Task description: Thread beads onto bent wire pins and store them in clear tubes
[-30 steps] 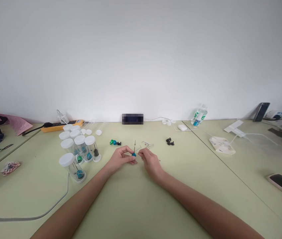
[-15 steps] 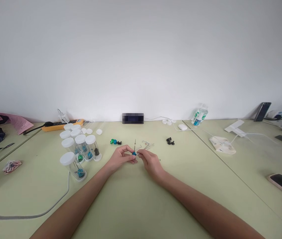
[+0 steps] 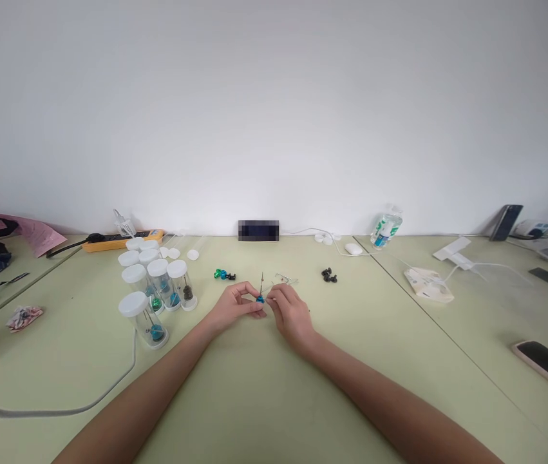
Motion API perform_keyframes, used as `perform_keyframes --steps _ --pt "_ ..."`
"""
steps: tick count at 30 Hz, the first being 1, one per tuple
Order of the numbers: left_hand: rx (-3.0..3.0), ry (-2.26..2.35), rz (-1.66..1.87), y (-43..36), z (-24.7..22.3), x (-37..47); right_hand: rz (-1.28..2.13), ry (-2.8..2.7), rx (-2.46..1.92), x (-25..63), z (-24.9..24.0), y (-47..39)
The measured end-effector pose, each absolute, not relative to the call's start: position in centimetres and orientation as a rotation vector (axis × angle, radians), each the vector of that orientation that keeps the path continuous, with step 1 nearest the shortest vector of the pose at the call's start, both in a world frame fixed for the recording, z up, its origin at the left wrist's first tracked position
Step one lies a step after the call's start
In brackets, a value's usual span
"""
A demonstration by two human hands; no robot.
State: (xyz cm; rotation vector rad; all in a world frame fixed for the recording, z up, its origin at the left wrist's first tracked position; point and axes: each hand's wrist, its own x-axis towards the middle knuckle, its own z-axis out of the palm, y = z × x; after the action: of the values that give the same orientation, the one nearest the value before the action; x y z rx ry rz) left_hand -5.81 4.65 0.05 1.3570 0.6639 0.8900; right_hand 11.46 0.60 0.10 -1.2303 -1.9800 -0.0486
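Grip clamped: left hand [image 3: 232, 306] pinches, thumb to fingers, a small glossy blue rounded piece [image 3: 260, 299], thin metal rod [image 3: 262, 283] standing up from it, over the smooth light-green desk [image 3: 264, 393]. Right hand [image 3: 293, 316] close beside, fingertips bunched together, anything between them too small to tell! Piece looks light, hard, slippery; best held by its body, sparing that slender rod.

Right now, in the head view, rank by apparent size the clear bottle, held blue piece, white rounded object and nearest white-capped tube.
Nearest white-capped tube, helped by nearness
Clear bottle
White rounded object
Blue piece in the left hand, partly hidden
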Motion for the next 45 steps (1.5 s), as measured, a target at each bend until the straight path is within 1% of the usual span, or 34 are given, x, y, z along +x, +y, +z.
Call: perform_keyframes --steps 4,11,18,26,28,33,41,45 --pt "1.361 0.673 0.882 4.7 0.0 -5.8 -0.12 -2.002 -1.242 11.3 -0.2 0.9" --pt "1.353 0.652 0.865 4.8 0.0 -5.8 -0.084 -2.024 -1.278 11.3 -0.3 1.2" --pt "1.354 0.685 0.87 4.6 0.2 -5.8 0.08 -1.997 -1.323 11.6 0.2 0.7" --pt "1.404 0.688 0.882 4.5 0.6 -5.9 0.299 -1.957 -1.241 11.5 0.6 0.4" --pt "1.415 0.704 0.916 4.5 0.7 -5.9 0.421 -1.905 -1.234 11.4 0.8 0.3" --pt "1.443 0.739 0.955 4.5 1.0 -5.8 0.888 -1.651 -1.31 11.4 0.8 0.2" --pt "1.456 0.74 0.908 4.6 0.8 -5.8 1.291 -1.491 -1.291 11.4 1.6 0.2" --pt "1.47 0.715 0.871 4.6 0.7 -5.8 1.414 -1.445 -1.255 11.6 1.8 0.3"
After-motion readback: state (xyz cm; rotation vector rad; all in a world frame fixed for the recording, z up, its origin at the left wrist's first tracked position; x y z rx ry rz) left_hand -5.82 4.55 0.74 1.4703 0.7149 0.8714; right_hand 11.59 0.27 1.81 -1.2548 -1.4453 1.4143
